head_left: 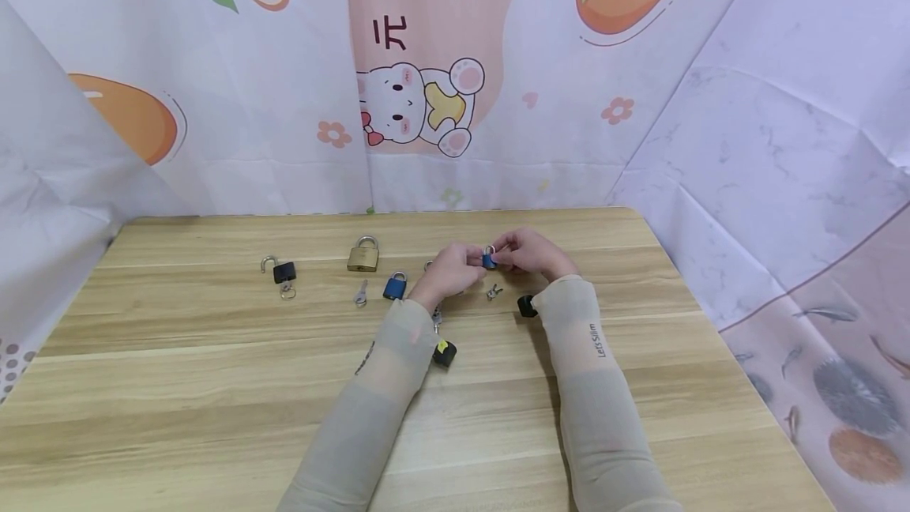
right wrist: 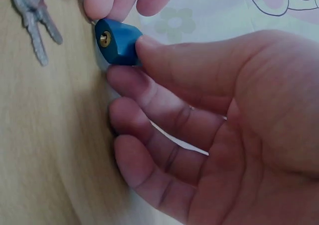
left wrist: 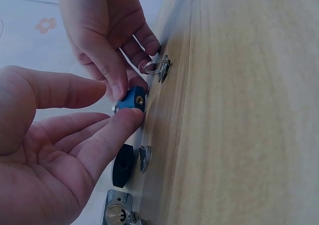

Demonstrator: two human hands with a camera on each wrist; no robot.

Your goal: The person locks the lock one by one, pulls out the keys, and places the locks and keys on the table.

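A small blue padlock is at the far right-centre of the table between both hands. My right hand pinches its body between thumb and forefinger, as the right wrist view shows. The straight fingers of my left hand touch the padlock's other side, the thumb held apart from it. In the left wrist view the brass keyhole faces the camera. Nearby lie keys on a ring. Whether the padlock touches the table cannot be told.
A second blue padlock, a brass padlock, a loose key and an open black padlock with keys lie to the left. One black padlock lies by the left forearm, another black lock by the right sleeve.
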